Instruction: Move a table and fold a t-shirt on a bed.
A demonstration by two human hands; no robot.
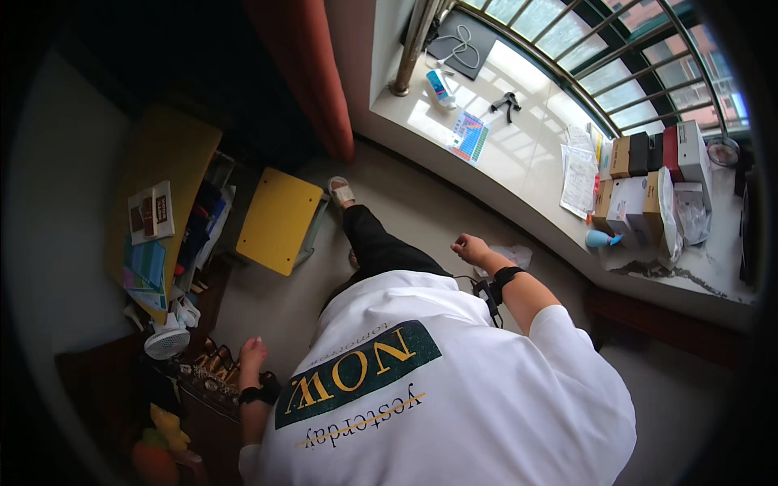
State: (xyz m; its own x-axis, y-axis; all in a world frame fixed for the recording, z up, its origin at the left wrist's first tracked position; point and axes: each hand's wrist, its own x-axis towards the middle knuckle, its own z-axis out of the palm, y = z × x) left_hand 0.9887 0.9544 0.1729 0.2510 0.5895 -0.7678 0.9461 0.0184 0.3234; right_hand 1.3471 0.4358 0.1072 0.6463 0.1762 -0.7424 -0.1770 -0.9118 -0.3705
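My left hand [252,352] hangs low on the left, beside a patterned brown cloth [209,379]. Its fingers are loosely bent and a little apart, and no object shows in it. Over the floor to the right of my black trousers is my right hand [471,248], its fingers curled in with nothing visible in them. Both forearms wear black straps; a black device [486,296] with a cable is by the right one. A yellow stool or small table [279,220] stands near my sandalled foot [341,191]. Neither hand touches it.
At the left, a wooden desk [200,140] bears a notebook [152,212] and a white fan [167,343]. The tiled window ledge [523,176] holds a hand gripper [507,106], a bottle [440,88], a laptop [465,42], several boxes [629,200] and papers. A plastic bag [513,258] lies behind my right hand.
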